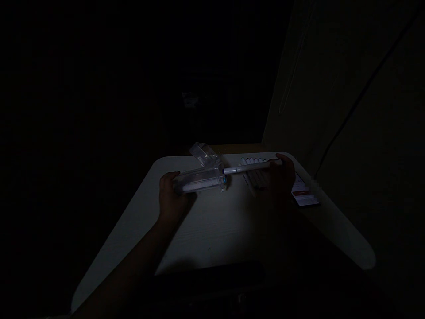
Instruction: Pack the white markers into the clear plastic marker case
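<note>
My left hand (pixel 170 195) is wrapped round the closed end of a clear plastic case (pixel 199 177), which is held on its side above the table. Its hinged lid (pixel 204 154) stands open at the back. At least one white marker lies inside, with a blue end showing at the case's mouth. In my right hand (pixel 281 175) is another white marker (pixel 250 167), gripped by its far end and pointing left. The tip of this marker is at the mouth of the case; whether it touches the case I cannot tell.
Several markers (pixel 254 177) lie in a row on the white table (pixel 212 230), behind and beside my right hand. A phone with a lit screen (pixel 303 197) lies near the table's right edge. A dark cable (pixel 352 110) runs along the wall. The room is very dark.
</note>
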### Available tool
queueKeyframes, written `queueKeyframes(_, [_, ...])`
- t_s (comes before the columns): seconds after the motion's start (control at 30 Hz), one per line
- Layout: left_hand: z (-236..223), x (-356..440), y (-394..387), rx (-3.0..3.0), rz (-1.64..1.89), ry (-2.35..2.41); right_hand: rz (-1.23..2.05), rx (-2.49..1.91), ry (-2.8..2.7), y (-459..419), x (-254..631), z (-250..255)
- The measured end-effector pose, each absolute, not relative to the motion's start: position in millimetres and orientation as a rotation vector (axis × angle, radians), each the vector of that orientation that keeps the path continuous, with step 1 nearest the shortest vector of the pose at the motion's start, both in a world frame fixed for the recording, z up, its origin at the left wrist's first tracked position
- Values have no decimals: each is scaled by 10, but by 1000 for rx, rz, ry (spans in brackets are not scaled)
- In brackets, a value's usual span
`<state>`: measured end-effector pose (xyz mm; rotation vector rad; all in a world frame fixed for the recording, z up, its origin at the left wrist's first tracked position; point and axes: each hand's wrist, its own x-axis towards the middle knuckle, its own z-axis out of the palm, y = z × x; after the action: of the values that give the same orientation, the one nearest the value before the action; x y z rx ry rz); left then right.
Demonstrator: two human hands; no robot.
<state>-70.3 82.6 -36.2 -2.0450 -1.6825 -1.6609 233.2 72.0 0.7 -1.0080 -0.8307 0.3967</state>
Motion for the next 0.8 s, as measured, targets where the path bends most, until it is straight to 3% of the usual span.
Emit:
queueKeyframes(0.47, [-327, -687, 798, -2065, -1639, -1713, 734, -1109, -1159, 633, 2140, -93])
queueKeyframes(0.8, [-310, -672, 794, -2059, -1652, -1725, 749, -916, -1213, 685, 2035, -257])
